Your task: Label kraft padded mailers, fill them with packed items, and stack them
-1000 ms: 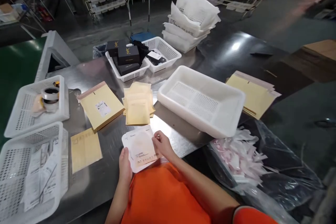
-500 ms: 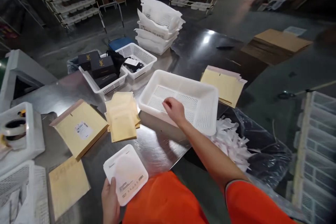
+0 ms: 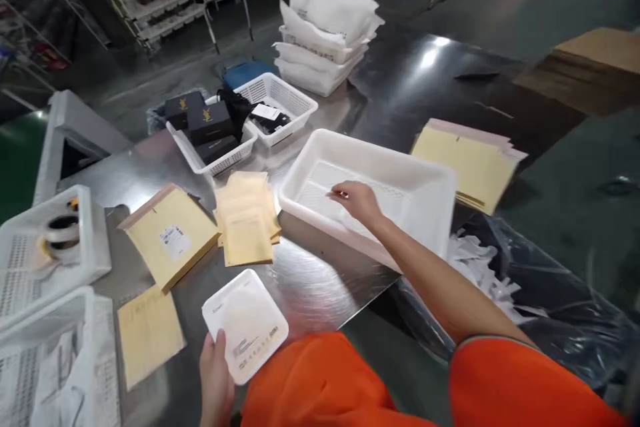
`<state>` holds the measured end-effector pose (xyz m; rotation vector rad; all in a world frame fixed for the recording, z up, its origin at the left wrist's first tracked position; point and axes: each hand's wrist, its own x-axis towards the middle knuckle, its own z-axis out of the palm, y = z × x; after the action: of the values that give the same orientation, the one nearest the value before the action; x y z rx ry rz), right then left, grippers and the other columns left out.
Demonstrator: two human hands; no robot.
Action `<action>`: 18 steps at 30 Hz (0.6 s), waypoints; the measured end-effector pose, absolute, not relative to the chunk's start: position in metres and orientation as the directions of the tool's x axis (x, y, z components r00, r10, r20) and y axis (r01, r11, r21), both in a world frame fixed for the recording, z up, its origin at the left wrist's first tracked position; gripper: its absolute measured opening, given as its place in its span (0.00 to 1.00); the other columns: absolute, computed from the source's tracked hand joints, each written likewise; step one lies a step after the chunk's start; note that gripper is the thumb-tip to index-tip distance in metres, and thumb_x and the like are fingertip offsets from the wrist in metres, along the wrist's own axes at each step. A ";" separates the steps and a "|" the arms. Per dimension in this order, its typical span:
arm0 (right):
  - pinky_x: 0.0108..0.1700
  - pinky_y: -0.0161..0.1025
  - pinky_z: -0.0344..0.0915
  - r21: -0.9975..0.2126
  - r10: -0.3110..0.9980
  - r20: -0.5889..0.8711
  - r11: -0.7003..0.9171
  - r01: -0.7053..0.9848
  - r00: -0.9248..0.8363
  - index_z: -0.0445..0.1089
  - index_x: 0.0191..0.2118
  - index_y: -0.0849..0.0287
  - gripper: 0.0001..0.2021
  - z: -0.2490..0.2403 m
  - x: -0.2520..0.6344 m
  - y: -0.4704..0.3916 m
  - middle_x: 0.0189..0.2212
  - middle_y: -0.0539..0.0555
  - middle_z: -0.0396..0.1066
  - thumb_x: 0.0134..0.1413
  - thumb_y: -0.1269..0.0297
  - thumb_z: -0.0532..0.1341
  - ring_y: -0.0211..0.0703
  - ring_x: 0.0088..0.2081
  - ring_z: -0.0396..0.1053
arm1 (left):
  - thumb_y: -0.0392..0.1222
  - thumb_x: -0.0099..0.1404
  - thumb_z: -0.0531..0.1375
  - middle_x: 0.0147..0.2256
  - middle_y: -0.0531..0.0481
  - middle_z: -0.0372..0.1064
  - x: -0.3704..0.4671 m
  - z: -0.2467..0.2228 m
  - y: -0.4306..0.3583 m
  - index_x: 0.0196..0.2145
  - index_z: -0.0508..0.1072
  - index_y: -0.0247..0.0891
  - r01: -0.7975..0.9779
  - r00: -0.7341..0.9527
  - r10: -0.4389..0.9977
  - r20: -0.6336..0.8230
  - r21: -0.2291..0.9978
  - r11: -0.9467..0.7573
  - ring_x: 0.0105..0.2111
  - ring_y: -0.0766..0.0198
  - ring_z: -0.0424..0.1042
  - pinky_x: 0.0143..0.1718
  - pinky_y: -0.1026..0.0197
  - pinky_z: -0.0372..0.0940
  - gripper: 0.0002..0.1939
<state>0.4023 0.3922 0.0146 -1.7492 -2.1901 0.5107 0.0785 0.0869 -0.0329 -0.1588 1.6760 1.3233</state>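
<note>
Low at the table's front edge, my left hand (image 3: 216, 368) grips a flat white square package with rounded corners (image 3: 246, 327), thumb on top; small print shows on its face. My right hand (image 3: 357, 202) is over the large white plastic basket (image 3: 300, 208), fingers curled with thumb and fingertips close together. Whether something small is pinched there I cannot make out. The basket's mesh floor is visible beneath the hand. Left of the basket lies a pile of small yellow padded envelopes (image 3: 247, 227).
Larger yellow mailers (image 3: 173, 240) lie left, others (image 3: 467, 163) behind the basket. Black boxes (image 3: 210, 121) sit in a white basket. Lined baskets (image 3: 325, 33) are stacked at the back. A tape-holding basket (image 3: 95, 240) stands left. White strips (image 3: 483, 267) fill a plastic bag at right.
The view has shifted, so the table's things appear further right. My right hand stays above the basket, its fingers now turned more to the left. My left hand still holds the white package.
</note>
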 end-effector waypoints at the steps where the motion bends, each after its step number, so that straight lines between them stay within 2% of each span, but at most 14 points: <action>1: 0.39 0.40 0.64 -0.556 0.974 0.048 0.209 0.804 -0.220 0.75 0.38 0.58 0.10 0.021 0.389 0.378 0.37 0.56 0.75 0.60 0.60 0.58 0.46 0.40 0.70 | 0.44 0.54 0.67 0.33 0.50 0.79 0.082 -0.031 0.088 0.41 0.71 0.42 -0.608 -0.543 0.435 -0.718 0.694 0.386 0.35 0.54 0.80 0.41 0.52 0.74 0.17; 3: 0.36 0.40 0.66 -0.821 0.964 0.040 0.181 0.541 -0.262 0.76 0.37 0.56 0.12 0.025 0.351 0.337 0.35 0.54 0.76 0.55 0.54 0.61 0.45 0.35 0.71 | 0.45 0.54 0.68 0.34 0.49 0.79 0.090 -0.027 0.092 0.40 0.71 0.41 -0.609 -0.557 0.468 -0.686 0.721 0.332 0.37 0.54 0.80 0.42 0.52 0.74 0.17; 4: 0.34 0.40 0.66 -0.911 0.942 -0.031 0.111 0.398 -0.333 0.76 0.35 0.56 0.12 0.024 0.329 0.313 0.32 0.53 0.76 0.51 0.53 0.63 0.45 0.33 0.71 | 0.46 0.53 0.68 0.35 0.47 0.79 0.093 -0.026 0.094 0.40 0.71 0.40 -0.609 -0.557 0.498 -0.665 0.735 0.299 0.37 0.54 0.80 0.42 0.52 0.74 0.18; 5: 0.32 0.39 0.65 -0.951 0.901 -0.120 0.017 0.309 -0.418 0.76 0.32 0.57 0.12 0.021 0.305 0.287 0.29 0.52 0.76 0.48 0.54 0.65 0.45 0.30 0.70 | 0.48 0.52 0.69 0.36 0.46 0.79 0.096 -0.025 0.096 0.40 0.71 0.39 -0.606 -0.557 0.529 -0.640 0.749 0.268 0.37 0.53 0.80 0.41 0.52 0.74 0.21; 7: 0.30 0.37 0.64 -0.939 0.791 -0.263 -0.078 0.334 -0.553 0.74 0.28 0.57 0.07 0.010 0.262 0.239 0.25 0.50 0.75 0.46 0.60 0.64 0.42 0.28 0.69 | 0.52 0.50 0.70 0.37 0.44 0.79 0.100 -0.022 0.097 0.42 0.71 0.37 -0.593 -0.556 0.582 -0.594 0.774 0.223 0.37 0.53 0.79 0.40 0.53 0.73 0.25; 9: 0.29 0.35 0.61 -0.895 0.771 -0.321 -0.056 0.443 -0.550 0.71 0.24 0.57 0.03 -0.001 0.231 0.202 0.22 0.48 0.72 0.45 0.66 0.62 0.40 0.26 0.67 | 0.54 0.50 0.70 0.37 0.43 0.79 0.103 -0.019 0.093 0.44 0.71 0.36 -0.578 -0.553 0.610 -0.567 0.789 0.208 0.37 0.53 0.79 0.39 0.53 0.73 0.27; 12: 0.32 0.37 0.58 -0.829 0.803 -0.326 0.011 0.559 -0.499 0.69 0.23 0.56 0.04 -0.009 0.211 0.175 0.22 0.48 0.70 0.44 0.71 0.60 0.41 0.28 0.65 | 0.56 0.51 0.69 0.35 0.45 0.79 0.105 -0.016 0.080 0.42 0.71 0.36 -0.565 -0.577 0.597 -0.557 0.801 0.200 0.36 0.52 0.79 0.39 0.53 0.73 0.26; 14: 0.36 0.39 0.58 -0.789 0.831 -0.308 0.049 0.613 -0.463 0.69 0.27 0.55 0.03 -0.008 0.210 0.170 0.27 0.51 0.71 0.43 0.70 0.61 0.46 0.34 0.66 | 0.56 0.50 0.69 0.34 0.45 0.79 0.106 -0.016 0.071 0.41 0.72 0.36 -0.570 -0.600 0.567 -0.564 0.799 0.191 0.35 0.52 0.79 0.39 0.52 0.72 0.26; 16: 0.41 0.42 0.59 -0.752 0.882 -0.250 0.082 0.654 -0.398 0.69 0.33 0.56 0.11 -0.005 0.212 0.168 0.38 0.56 0.71 0.39 0.68 0.65 0.53 0.44 0.65 | 0.56 0.49 0.70 0.35 0.44 0.79 0.105 -0.017 0.065 0.41 0.72 0.36 -0.585 -0.611 0.549 -0.571 0.792 0.173 0.35 0.52 0.79 0.40 0.52 0.72 0.27; 18: 0.41 0.42 0.60 -0.735 0.910 -0.255 0.039 0.677 -0.329 0.65 0.39 0.56 0.20 -0.003 0.214 0.167 0.42 0.57 0.69 0.35 0.66 0.67 0.53 0.45 0.64 | 0.56 0.50 0.69 0.36 0.43 0.79 0.104 -0.019 0.061 0.42 0.72 0.36 -0.595 -0.610 0.554 -0.567 0.789 0.153 0.36 0.51 0.79 0.40 0.52 0.72 0.27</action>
<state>0.2141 0.1672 -0.0031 -1.6198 -2.0377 1.1725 0.1036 0.0614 -0.0190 -0.0417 1.5331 1.6149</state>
